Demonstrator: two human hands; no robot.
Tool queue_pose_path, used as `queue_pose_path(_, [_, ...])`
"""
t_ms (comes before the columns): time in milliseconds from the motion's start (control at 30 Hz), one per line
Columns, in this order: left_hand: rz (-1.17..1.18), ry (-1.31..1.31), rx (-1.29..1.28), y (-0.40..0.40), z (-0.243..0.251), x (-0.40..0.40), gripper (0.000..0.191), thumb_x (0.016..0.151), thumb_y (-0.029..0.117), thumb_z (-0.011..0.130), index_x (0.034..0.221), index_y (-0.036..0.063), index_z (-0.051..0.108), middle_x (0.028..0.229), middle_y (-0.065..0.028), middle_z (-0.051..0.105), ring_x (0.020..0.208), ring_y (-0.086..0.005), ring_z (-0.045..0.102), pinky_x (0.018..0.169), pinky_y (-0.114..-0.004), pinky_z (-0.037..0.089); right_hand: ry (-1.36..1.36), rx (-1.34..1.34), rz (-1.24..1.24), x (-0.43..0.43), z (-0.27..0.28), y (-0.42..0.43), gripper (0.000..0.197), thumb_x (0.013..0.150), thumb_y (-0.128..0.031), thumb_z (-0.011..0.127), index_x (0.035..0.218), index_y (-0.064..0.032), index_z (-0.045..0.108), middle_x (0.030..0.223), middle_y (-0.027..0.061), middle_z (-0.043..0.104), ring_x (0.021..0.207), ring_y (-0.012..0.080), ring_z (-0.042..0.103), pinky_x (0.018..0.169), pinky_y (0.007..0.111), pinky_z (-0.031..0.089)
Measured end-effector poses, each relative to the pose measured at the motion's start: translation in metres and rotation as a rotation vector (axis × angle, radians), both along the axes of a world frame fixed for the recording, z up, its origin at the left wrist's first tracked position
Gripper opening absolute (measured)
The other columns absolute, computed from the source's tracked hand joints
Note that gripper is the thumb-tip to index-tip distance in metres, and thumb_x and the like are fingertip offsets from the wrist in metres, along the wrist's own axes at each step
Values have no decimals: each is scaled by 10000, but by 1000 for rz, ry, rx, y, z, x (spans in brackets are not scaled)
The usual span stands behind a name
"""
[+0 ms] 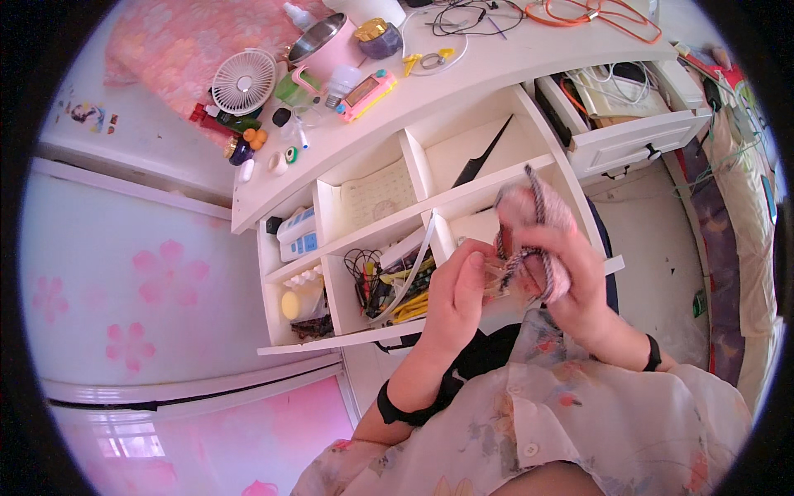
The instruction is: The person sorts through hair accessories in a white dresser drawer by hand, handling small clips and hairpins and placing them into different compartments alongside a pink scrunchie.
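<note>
My right hand (577, 266) grips a soft pink fabric piece (557, 208) edged with dark-and-white twisted trim, perhaps a hair bow. Motion blurs part of it, so its exact shape cannot be told. At its left side my left hand (459, 288) has thumb and fingers pinched together on it; the fingertips are partly hidden. Both hands are above the front right part of a pulled-out white drawer (409, 192) split into compartments. A black rat-tail comb (482, 158) lies in the back right compartment, beyond the hands.
Other compartments hold a white power strip (298, 234), cables (366, 282) and a yellow round sponge (290, 305). On the desk (434, 80) stand a white fan (244, 82), a pink cup (327, 43) and a pink handheld game (367, 95). A second drawer (639, 146) juts out at right.
</note>
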State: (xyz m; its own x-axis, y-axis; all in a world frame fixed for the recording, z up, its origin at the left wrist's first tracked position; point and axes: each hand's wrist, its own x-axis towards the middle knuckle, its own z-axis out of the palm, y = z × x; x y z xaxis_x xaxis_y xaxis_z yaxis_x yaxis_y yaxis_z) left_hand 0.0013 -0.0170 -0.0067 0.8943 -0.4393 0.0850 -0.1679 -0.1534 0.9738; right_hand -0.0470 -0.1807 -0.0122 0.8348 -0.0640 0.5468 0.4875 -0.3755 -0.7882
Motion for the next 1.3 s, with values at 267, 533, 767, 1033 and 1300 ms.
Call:
queue_pose_path(267, [78,-289,77,-7,-5,-6,213,955,186,438,971,-5,533,743,-99,566,632,-175,543,599,-283,436,133,253,162,12,5,-2,364,775,29,620,1130,-18,555,1068,119,642,995,224,624,846,296,478])
queue_pose_path(533, [30,-571,54,-4,-14,-9,183,921,150,457,996,-9,508,834,-162,542,647,-288,546,579,-324,442,237,381,-62,7,2,5,418,703,181,440,1053,-15,557,923,64,611,846,127,592,777,269,507])
queue_pose_path(767, [110,606,-806,54,-2,-3,254,948,203,376,951,32,564,811,-82,573,600,-184,542,524,-304,473,360,719,98,7,4,5,409,744,181,371,1065,-15,532,871,42,570,802,101,563,670,273,566])
queue_pose_path(1033, [-361,476,-740,236,7,-12,365,856,330,509,811,-25,579,637,-123,532,528,-184,478,413,-295,384,334,542,49,9,-2,8,193,861,99,481,1008,-11,538,842,45,556,735,106,554,597,232,483])
queue_pose_path(1300, [715,786,143,364,-111,-82,338,850,366,578,853,28,581,630,-69,538,472,-151,487,409,-279,369,331,615,119,10,0,10,107,887,18,566,990,-11,555,888,58,575,729,119,561,596,229,453])
